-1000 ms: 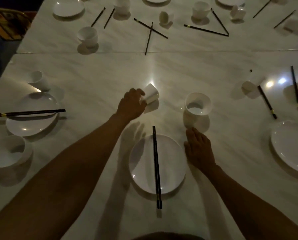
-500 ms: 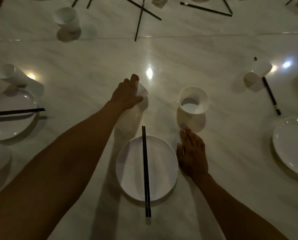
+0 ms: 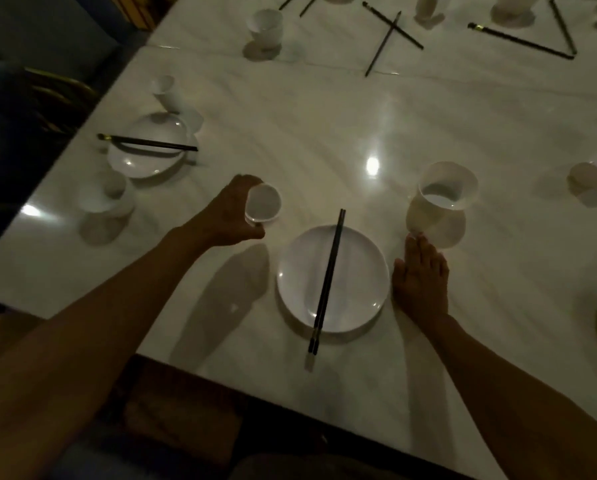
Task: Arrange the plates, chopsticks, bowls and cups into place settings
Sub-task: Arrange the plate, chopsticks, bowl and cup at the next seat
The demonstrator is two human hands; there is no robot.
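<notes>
While the left hand (image 3: 233,216) grips a small white cup (image 3: 263,204) by its side, just left of the plate (image 3: 355,282) w/ chopsticks (image 3: 328,278), right hand (image 3: 421,282) lies flat, fingers straight; cup looks light, smooth, breakable, so hold around the wall

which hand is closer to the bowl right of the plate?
Right. The right hand lies flat with fingers at the bowl base; the left hand grips a cup across the plate.
</notes>
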